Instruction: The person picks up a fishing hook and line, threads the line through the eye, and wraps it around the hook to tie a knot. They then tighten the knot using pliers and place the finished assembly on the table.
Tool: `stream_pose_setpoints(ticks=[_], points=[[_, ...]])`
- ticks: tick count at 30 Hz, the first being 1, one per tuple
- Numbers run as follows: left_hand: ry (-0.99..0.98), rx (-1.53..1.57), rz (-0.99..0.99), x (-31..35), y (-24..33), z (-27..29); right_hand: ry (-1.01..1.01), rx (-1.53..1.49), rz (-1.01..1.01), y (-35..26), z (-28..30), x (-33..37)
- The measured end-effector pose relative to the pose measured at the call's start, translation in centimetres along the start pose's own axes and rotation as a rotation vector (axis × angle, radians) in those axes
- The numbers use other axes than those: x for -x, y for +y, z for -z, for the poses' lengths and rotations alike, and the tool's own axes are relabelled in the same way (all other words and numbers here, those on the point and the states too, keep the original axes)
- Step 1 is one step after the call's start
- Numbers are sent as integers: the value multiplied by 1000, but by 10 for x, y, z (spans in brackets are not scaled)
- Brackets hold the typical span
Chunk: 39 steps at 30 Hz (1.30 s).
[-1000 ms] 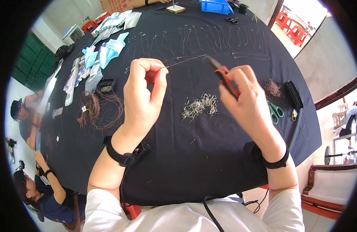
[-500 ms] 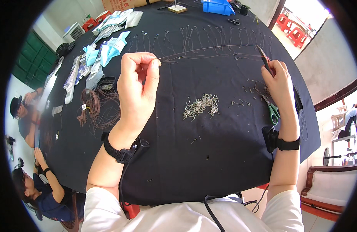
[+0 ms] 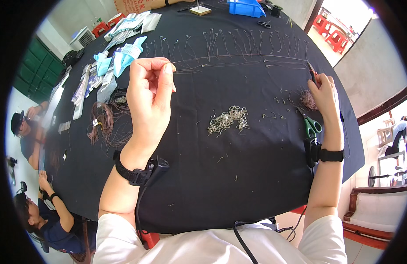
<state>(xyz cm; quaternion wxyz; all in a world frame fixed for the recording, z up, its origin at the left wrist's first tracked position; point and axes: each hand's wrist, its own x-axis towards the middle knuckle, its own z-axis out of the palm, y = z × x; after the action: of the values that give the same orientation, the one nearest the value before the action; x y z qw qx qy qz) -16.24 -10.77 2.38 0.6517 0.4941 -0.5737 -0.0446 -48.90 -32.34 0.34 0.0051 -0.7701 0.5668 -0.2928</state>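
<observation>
Between my two raised hands a thin line stretches across the table. My left hand is closed, pinching its left end between thumb and forefinger. Over at the right, my right hand grips a small pliers-like tool with a dark tip and reddish handle; the line's right end meets that tip. A pile of small metal fish hooks lies on the black cloth between my forearms. Beside my right wrist are green-handled scissors and a reddish-brown tangle of line. Past my hands, several hooks with line attached lie in a row.
Bundled brown line lies left of my left hand, near plastic packets and blue packaging. A blue bin and black scissors are at the far edge. Two people sit at the left side.
My left hand has moved slightly left. My right hand has shifted right and a little nearer with the tool, and the line still runs between them.
</observation>
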Motion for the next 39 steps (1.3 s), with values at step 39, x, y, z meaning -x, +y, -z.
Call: stream_pose_setpoints(ticks=[39], points=[[-305, 42, 39, 18, 28, -27, -894, -1340, -57, -146, 55, 86]])
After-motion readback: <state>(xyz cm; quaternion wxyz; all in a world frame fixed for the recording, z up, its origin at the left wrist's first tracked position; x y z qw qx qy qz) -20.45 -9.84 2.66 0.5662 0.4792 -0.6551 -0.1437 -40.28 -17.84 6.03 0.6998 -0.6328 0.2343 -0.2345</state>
